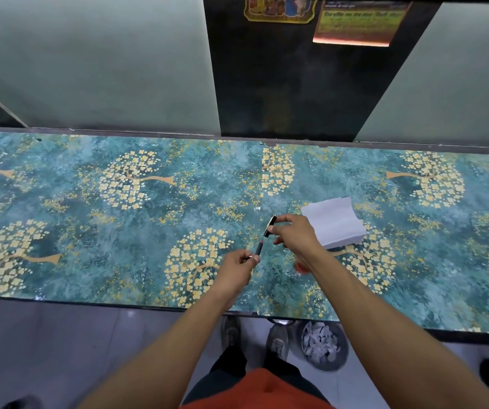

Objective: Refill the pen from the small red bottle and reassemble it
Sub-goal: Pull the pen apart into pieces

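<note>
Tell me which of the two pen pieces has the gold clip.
The black piece in the right hand, farther from the person. It carries the gold clip; the piece gripped by the left hand is thinner, with red showing.

left hand [237, 265] pinches pen section [258, 248] — right hand [294, 236] grips barrel [270, 225].

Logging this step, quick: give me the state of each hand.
Left hand: pinching the lower pen section.
Right hand: holding the black pen barrel.
</note>
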Tool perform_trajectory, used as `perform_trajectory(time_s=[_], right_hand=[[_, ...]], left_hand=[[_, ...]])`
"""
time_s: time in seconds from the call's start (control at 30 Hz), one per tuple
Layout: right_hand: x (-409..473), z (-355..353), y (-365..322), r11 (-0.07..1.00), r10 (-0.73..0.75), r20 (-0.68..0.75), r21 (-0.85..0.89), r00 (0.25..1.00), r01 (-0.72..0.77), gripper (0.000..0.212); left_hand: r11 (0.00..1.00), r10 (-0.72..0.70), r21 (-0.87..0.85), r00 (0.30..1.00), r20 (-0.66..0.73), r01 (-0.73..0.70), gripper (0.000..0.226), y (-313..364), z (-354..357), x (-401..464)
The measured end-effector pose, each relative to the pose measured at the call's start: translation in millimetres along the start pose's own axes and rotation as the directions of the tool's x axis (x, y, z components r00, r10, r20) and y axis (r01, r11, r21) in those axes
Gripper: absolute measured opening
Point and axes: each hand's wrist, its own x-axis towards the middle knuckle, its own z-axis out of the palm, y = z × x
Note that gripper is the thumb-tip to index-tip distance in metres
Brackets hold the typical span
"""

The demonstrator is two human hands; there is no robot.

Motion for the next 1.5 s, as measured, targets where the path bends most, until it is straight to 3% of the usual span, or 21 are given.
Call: perform_trajectory(time_s=[0.13, 0.33, 0.53, 0.73, 0.97, 1.13, 1.27, 1.5], right_hand=[[-6, 1, 1, 0.986, -0.079, -0.071, -0.155, 0.994, 0.067, 0.046], [-22, 11, 6, 0.965, -0.107, 0.12, -0.227, 0.987, 0.132, 0.021], [-24, 15, 8, 0.961, -0.119, 0.054, -0.247, 0.991, 0.129, 0.014], [-22, 12, 6, 0.893, -0.19, -0.014, -0.419, 0.982, 0.167, 0.043], [-38, 19, 8, 0.876, -0.189, 0.284, -0.383, 0.94, 0.292, 0.034], [-43, 14, 6, 0.761, -0.314, 0.296, -0.49, 0.902, 0.425, 0.024], [-48, 14, 4, 0.602, -0.332, 0.352, -0.635, 0.875, 0.484, 0.025], [-54, -16, -17, 0.633, -0.387, 0.303, -0.6, 0.871, 0.49, 0.018]], left_hand=[[0.999, -0.005, -0.037, 0.999, -0.043, 0.004, 0.018, 0, 1, -1], [0.997, 0.079, 0.006, 0.993, -0.093, -0.078, 0.022, 6, 7, 5], [0.995, 0.091, 0.036, 0.99, -0.103, -0.088, 0.021, 3, 10, 2], [0.981, -0.04, -0.196, 0.987, -0.153, 0.009, 0.023, -2, -1, -1], [0.826, -0.145, -0.563, 0.98, -0.138, 0.043, 0.015, 11, -1, 4], [0.66, -0.221, -0.735, 0.975, 0.008, 0.156, 0.017, 19, 6, 3], [0.617, -0.235, -0.749, 0.965, 0.115, 0.239, 0.013, 20, 11, 1], [0.658, -0.176, -0.664, 0.931, 0.321, 0.354, 0.007, 15, 4, -7]])
